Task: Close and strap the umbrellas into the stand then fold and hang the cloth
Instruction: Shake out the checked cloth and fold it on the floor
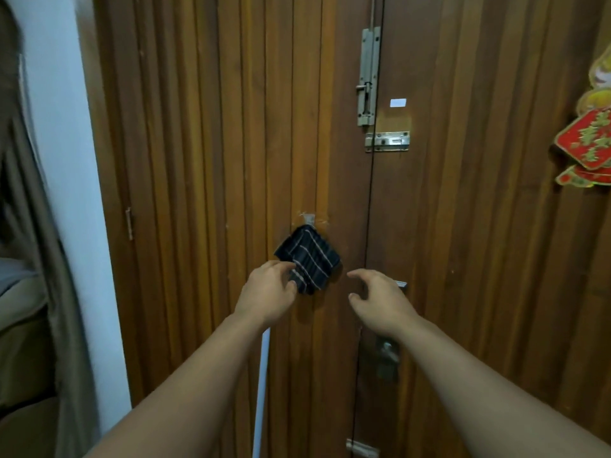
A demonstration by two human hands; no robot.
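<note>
Cloth (309,257), folded, hangs from hook (309,219): likely light, limp; left hand (267,292) pinches lower corner, right hand (380,297) spread, apart.

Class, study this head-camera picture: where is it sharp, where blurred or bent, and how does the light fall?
Head view: dim, warm indoor light. The folded striped cloth on the wooden door is fairly sharp; the left hand and right hand look slightly soft. The curtain at the left edge is smeared, and the wide lens bows the door planks outward.
</note>
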